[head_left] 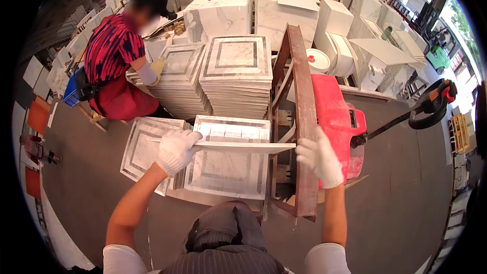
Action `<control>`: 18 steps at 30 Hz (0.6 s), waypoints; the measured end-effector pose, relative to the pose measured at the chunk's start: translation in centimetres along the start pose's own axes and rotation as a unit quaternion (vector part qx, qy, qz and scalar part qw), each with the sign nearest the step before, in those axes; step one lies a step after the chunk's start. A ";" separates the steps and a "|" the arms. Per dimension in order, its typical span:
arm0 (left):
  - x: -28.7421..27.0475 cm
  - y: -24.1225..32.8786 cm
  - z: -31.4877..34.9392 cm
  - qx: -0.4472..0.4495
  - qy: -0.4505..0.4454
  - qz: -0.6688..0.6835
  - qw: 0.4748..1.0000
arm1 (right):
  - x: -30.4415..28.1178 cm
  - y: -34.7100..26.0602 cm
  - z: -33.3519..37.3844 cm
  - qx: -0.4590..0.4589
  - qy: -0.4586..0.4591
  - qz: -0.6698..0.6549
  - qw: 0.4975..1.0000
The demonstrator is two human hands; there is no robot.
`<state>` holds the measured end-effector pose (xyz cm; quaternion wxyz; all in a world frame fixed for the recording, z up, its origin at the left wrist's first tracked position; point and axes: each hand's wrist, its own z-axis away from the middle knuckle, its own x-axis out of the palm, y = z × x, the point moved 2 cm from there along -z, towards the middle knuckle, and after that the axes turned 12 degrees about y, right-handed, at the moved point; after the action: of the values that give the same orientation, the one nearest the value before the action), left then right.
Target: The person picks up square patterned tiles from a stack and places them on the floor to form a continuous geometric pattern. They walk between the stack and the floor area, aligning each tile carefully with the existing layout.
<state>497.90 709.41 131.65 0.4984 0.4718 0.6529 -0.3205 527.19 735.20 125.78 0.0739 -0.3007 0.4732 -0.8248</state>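
Note:
A pale marble tile (243, 146) is held on edge in front of me, seen as a thin strip. My left hand (177, 149), in a white knitted glove, is closed over its upper edge near the left end. At the tile's right end is my right hand (319, 160), gloved alike, its fingers against the edge; their exact grip is partly unclear. Under the tile lies a low stack of marble tiles (228, 175) with dark inlaid borders. Beside it, to the left, is another bordered tile stack (139, 147).
Two taller tile stacks (236, 78) stand ahead. A co-worker (116, 56) reaches a gloved hand to the left one. A rusty steel frame (304, 122) rises on the right, before a red pallet truck (335, 111) with a black handle (431, 106). Large marble blocks (218, 10) stand behind.

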 end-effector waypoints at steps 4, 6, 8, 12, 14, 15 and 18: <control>-0.1 1.1 1.1 0.023 0.068 0.019 0.997 | 2.6 6.0 3.1 0.106 0.076 0.089 0.987; -0.3 1.6 2.0 0.039 0.087 0.021 0.995 | 3.0 7.4 2.9 0.178 0.039 0.009 0.983; -0.9 1.5 3.1 0.059 0.108 0.047 0.991 | 4.2 7.7 2.9 0.174 0.043 -0.096 0.979; -1.7 -2.9 6.0 -0.030 0.279 0.107 0.954 | 4.2 7.7 1.9 0.196 0.054 -0.214 0.956; 0.5 -7.7 9.2 -0.252 0.347 0.195 0.882 | 2.9 8.8 1.4 0.250 0.046 -0.274 0.927; 2.1 -10.2 10.6 -0.403 0.337 0.275 0.806 | 2.8 8.9 1.7 0.249 0.051 -0.267 0.930; 7.5 -13.5 14.6 -0.487 -0.030 0.751 0.444 | 3.4 8.4 3.4 0.246 0.074 -0.260 0.931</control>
<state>489.93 693.94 119.47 0.7118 0.4476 0.0763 0.5360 524.96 726.78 121.57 -0.1069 -0.3233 0.1653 -0.9256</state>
